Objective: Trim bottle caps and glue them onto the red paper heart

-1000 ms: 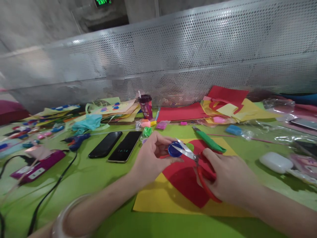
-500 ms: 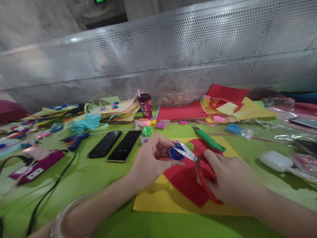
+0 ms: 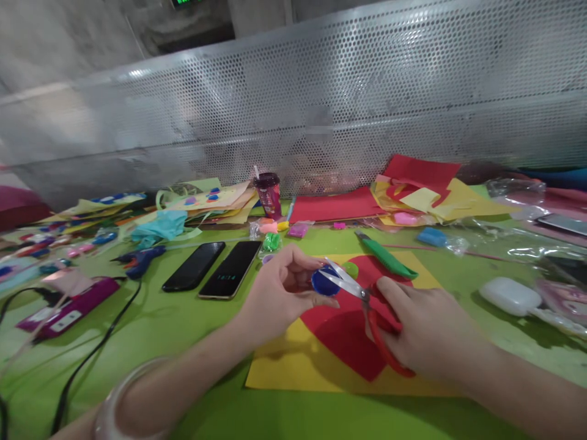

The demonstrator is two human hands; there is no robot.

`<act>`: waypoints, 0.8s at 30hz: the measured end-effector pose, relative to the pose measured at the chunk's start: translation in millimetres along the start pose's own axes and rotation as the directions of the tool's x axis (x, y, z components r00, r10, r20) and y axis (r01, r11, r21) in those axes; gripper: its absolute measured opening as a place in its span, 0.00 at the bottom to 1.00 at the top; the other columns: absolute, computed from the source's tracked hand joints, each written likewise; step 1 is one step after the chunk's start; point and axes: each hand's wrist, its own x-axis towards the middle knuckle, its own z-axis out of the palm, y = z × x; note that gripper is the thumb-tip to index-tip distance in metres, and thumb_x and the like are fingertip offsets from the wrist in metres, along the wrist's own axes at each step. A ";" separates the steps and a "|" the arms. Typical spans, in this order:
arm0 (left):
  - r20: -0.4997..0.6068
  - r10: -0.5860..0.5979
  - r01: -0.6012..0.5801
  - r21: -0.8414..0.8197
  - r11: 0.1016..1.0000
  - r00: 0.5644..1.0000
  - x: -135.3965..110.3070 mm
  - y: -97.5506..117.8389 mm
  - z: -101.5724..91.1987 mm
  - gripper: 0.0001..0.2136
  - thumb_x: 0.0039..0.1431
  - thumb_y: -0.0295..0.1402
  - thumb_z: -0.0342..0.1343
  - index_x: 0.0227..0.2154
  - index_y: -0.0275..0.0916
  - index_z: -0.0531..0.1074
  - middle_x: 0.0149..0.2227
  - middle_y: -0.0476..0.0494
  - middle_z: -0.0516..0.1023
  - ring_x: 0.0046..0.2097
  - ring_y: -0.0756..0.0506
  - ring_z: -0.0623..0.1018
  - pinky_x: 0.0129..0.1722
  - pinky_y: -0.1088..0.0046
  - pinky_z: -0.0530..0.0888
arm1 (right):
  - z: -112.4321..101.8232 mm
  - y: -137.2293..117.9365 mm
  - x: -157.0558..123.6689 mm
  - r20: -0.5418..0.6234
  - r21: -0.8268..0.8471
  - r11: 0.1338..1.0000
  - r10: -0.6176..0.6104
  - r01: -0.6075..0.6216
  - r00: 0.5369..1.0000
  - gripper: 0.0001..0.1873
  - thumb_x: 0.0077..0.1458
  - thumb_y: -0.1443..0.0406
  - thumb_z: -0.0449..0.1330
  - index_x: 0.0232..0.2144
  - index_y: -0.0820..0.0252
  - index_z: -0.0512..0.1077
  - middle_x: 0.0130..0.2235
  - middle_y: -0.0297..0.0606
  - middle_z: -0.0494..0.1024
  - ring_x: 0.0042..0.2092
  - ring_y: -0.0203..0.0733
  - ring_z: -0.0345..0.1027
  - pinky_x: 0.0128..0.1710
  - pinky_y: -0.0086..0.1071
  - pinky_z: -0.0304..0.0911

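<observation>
Between the thumb and fingers of my left hand (image 3: 285, 287) is a small round dark-blue piece (image 3: 323, 282), perhaps a cap; its exact kind is unclear. My right hand (image 3: 422, 324) grips red-handled scissors (image 3: 385, 342) with the blades parted, their tips lying across the face of the blue piece. Below both hands lies a red paper shape (image 3: 353, 342) with a rounded outline, on a yellow sheet (image 3: 279, 370). A light-green round piece (image 3: 351, 269) shows just behind the blades. Beyond my right hand rests a green-handled cutter (image 3: 389, 258).
Two phones (image 3: 232, 272) lie left of my hands, near a glue gun (image 3: 143, 260) and a purple power strip (image 3: 68, 308) with a black cord. A lidded cup (image 3: 268, 195) stands at the back beside red sheets (image 3: 337, 205). A white earbud case (image 3: 511, 296) sits at right.
My left hand and the blue piece have shifted very slightly left. The scissors stay parted across it, and the things on the table have not moved.
</observation>
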 end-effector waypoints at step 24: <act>0.006 -0.051 0.052 -0.068 0.996 0.999 3.9 3.2 0.7 0.19 0.34 0.16 0.70 0.27 0.36 0.67 0.29 0.52 0.81 0.32 0.50 0.81 0.33 0.79 0.79 | -2.0 0.0 -0.4 0.063 0.005 1.000 0.022 -0.023 0.998 0.04 0.53 0.62 0.50 0.31 0.56 0.58 0.24 0.39 0.75 0.21 0.47 0.68 0.21 0.32 0.42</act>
